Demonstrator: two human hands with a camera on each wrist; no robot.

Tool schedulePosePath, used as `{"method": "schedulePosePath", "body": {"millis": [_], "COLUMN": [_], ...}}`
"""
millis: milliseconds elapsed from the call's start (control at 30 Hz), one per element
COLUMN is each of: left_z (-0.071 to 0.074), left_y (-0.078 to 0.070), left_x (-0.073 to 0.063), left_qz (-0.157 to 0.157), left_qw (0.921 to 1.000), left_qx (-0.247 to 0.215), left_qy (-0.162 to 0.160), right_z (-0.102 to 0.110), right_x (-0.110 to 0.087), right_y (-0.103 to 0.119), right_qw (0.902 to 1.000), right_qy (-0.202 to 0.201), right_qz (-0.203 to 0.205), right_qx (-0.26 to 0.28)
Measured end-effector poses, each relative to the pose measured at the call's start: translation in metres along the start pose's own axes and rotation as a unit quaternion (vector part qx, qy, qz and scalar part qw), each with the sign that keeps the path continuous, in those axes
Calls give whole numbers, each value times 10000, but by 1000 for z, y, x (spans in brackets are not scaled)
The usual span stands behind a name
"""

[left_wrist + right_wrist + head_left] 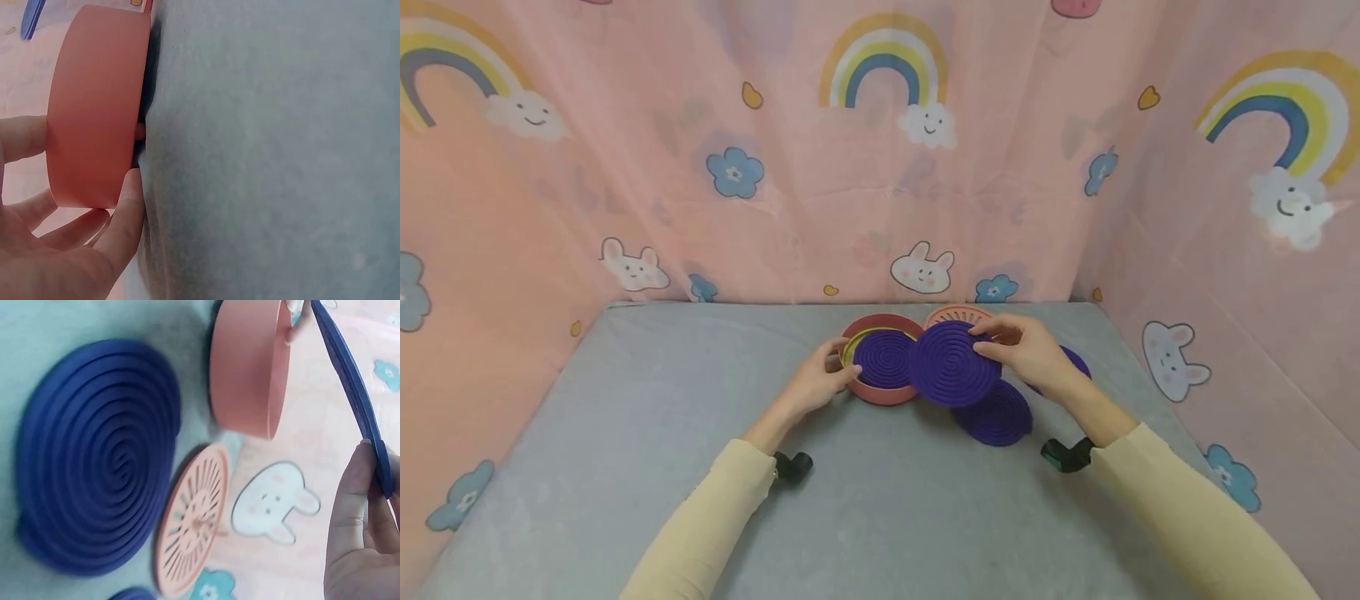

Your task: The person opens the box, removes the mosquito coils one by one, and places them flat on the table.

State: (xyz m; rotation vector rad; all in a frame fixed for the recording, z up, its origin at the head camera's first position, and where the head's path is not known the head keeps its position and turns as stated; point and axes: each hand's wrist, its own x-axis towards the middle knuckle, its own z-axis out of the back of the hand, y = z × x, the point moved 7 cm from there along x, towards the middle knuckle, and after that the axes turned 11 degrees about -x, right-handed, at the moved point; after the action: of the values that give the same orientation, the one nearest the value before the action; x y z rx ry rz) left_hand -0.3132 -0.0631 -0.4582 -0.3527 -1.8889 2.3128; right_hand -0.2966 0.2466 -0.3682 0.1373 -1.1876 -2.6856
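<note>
My left hand [818, 377] grips the left side of a round pink holder [883, 398], thumb over the rim and fingers along the outer wall. Inside the holder lies a purple-blue spiral coaster [883, 360], with a yellow edge [850, 343] showing along its left. Between thumb and fingers, my right hand [1033, 352] pinches a second spiral coaster [953, 364] by its right edge. It is raised and overlaps the holder's right rim in the head view. From the right wrist view, this coaster [353, 381] appears edge-on, tilted above the table.
Another spiral coaster [996, 421] lies flat below the raised one, and one more [1077, 360] is partly hidden behind my right wrist. A slotted pink lid [164, 565] lies on the grey table behind them. Pink patterned cloth [820, 217] walls the back and sides.
</note>
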Motion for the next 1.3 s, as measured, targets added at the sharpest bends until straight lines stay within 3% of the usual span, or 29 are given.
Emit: {"method": "schedulePosePath", "body": {"millis": [500,800,1133,1300], "left_z": [0,-1,-1,-1], "left_y": [-1,0,-1,-1], "left_x": [-2,-1,-1,-2], "left_qz": [25,-31,-46,-33], "left_qw": [10000,10000,10000,10000], "left_qx": [-18,23,34,61], "left_qy": [17,7,2,12], "right_z": [51,75,82,79], "right_x": [-52,-90,-111,-116], "right_y": [-72,-117,-154,-168], "right_qw": [9980,9969,9961,9929], "right_qy": [-611,-557,-516,-327], "right_qz": [-145,-559,-697,-965], "right_qx": [81,43,-162,-620]}}
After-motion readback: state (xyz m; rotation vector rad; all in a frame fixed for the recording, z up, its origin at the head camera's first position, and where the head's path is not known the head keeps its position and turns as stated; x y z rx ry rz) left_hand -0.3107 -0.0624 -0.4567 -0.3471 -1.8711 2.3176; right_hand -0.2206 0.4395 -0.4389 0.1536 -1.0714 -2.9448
